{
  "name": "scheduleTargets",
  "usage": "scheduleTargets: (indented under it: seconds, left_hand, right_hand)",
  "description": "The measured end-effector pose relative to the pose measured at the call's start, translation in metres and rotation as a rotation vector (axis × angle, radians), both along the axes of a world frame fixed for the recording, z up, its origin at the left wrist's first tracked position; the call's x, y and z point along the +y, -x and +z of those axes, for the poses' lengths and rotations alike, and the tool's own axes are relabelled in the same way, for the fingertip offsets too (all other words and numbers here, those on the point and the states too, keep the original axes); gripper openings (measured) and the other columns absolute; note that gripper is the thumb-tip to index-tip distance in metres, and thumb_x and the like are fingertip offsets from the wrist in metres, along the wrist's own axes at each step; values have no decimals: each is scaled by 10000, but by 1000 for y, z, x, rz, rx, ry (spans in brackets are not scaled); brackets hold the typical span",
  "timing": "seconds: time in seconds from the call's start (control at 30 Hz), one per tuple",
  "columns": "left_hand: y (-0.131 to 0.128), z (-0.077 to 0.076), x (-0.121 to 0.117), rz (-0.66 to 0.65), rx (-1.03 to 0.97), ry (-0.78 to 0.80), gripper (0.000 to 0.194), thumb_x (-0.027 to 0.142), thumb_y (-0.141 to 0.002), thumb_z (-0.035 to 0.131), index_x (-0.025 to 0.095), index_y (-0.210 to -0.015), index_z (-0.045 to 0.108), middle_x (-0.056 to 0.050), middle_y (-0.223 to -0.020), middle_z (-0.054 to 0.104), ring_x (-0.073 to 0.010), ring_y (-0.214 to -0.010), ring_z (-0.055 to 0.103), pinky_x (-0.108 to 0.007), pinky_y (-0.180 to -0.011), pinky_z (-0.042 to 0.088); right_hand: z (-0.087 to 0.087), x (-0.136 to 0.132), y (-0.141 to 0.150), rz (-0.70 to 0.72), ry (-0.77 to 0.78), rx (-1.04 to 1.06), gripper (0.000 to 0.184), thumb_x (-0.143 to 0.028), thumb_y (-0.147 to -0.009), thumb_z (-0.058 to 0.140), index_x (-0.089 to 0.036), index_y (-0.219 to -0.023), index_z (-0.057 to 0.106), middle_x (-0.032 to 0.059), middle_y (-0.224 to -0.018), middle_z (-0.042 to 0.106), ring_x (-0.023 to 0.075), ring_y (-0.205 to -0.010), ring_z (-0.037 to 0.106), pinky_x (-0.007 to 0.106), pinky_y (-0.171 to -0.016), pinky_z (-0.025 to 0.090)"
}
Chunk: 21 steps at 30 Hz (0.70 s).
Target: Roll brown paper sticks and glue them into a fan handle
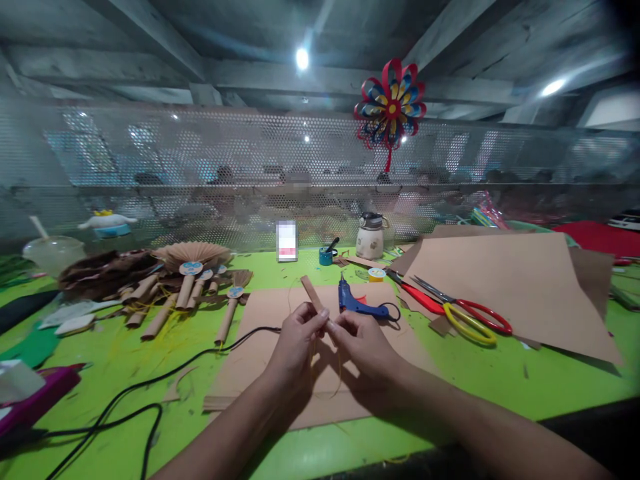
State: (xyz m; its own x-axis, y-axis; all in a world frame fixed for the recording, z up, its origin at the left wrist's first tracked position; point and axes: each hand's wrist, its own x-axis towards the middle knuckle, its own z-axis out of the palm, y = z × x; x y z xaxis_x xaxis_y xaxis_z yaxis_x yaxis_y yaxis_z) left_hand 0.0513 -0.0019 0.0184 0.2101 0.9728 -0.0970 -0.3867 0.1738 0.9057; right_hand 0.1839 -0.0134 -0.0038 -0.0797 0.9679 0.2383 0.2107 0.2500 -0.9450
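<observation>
My left hand [301,337] is closed on a narrow brown paper strip [311,292], whose upper end points up and away from me. Close against it, my right hand [364,340] pinches at the strip's lower end, fingertips almost touching the left thumb. A thin yellowish thread [340,373] loops down below both hands. Beneath them lie brown paper sheets [260,373], partly covered by my hands. Just beyond the right hand a blue glue gun [363,305] rests on its side on the paper.
Two pairs of scissors [480,323] lie right, near large brown paper sheets [500,287]. Paper fans with rolled handles [185,293] are heaped left. A black cord [130,390] crosses the green table [190,440]. A bottle [370,241] and tape roll [327,256] stand behind.
</observation>
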Motion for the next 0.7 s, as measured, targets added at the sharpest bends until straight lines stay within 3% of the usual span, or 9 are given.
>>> scheduleTargets:
  seconds: [0.4, 0.57, 0.7]
  left_hand:
    - [-4, -17, 12, 23, -139, -41, 294, 338, -676, 789, 157, -811, 601, -11, -715, 584, -139, -669, 577, -253, -648, 458]
    - [-2, -14, 9, 43, -85, -78, 291, 376, -692, 776, 177, -793, 588, 9, -676, 576, -120, -605, 545, -221, -569, 424]
    - [-3, -10, 3, 38, -29, -12, 321, 399, -676, 780, 197, -779, 553, 26, -636, 554, -119, -554, 524, -204, -506, 385]
  right_hand:
    - [12, -11, 6, -54, -154, -209, 267, -299, -916, 454, -164, -710, 559, 20, -674, 566, 146, -645, 495, 273, -602, 368]
    - [9, -8, 3, -51, -114, -101, 354, -367, -925, 423, -181, -632, 496, 5, -625, 502, 137, -607, 456, 275, -580, 358]
    - [8, -5, 2, -51, -51, -30, 405, -431, -923, 417, -183, -613, 494, 2, -586, 486, 129, -562, 443, 267, -545, 352]
